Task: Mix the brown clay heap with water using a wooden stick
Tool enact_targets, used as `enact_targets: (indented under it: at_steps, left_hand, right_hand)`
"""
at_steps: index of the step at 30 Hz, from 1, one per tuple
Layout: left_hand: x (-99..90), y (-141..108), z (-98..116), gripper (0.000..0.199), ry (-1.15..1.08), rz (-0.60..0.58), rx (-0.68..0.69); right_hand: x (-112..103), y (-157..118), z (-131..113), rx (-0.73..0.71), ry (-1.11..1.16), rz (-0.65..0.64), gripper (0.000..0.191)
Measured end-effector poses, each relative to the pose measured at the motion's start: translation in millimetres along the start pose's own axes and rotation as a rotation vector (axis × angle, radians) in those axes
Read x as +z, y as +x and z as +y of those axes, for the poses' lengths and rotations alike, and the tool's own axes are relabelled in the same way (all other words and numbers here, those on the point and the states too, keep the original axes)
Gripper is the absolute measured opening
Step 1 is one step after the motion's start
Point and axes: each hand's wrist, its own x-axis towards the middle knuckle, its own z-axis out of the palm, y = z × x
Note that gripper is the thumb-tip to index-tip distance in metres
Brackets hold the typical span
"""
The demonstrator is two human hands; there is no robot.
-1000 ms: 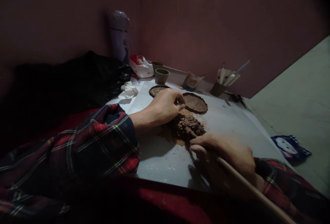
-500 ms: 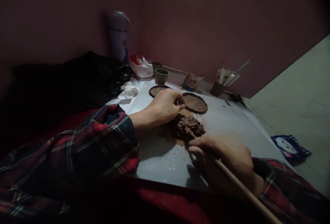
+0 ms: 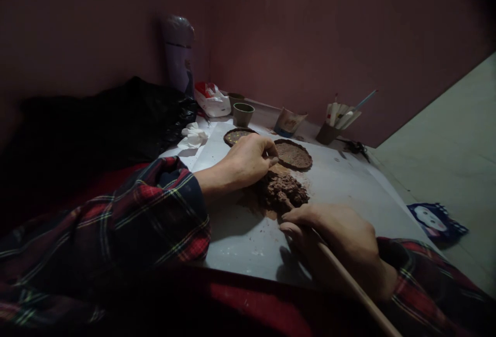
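My right hand (image 3: 341,244) is closed round a long wooden stick (image 3: 358,293), whose back end runs down toward the bottom edge of the view. Its front end reaches the near side of a lumpy dark-brown mound (image 3: 284,189), which looks like wet paste or clay; the tip's shape is hidden. At the mound's far left, my left hand (image 3: 250,158) is bent down with thumb and fingers pinched together, and what lies between them I cannot make out. Beyond it lies a round brown disc with a raised rim (image 3: 294,155). A second rimmed disc (image 3: 236,136) with yellowish specks is partly behind the left hand.
Along the back stand a green-rimmed cup (image 3: 243,115), a stained container (image 3: 289,122) and a pot of sticks and brushes (image 3: 329,133). Crumpled white tissue (image 3: 192,136) and a black plastic bag (image 3: 116,120) are at left. A white board (image 3: 341,187) covers the table.
My right hand has shifted slightly left, and the stick's back end has swung left with it. My left hand stays in place.
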Motion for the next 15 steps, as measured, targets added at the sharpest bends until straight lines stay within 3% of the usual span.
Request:
enact_targets:
  at_steps: [15]
  left_hand:
    - [0.4, 0.2, 0.1, 0.011, -0.005, -0.021, 0.016]
  right_hand:
    - [0.3, -0.2, 2.7, -0.007, 0.023, -0.075, 0.015]
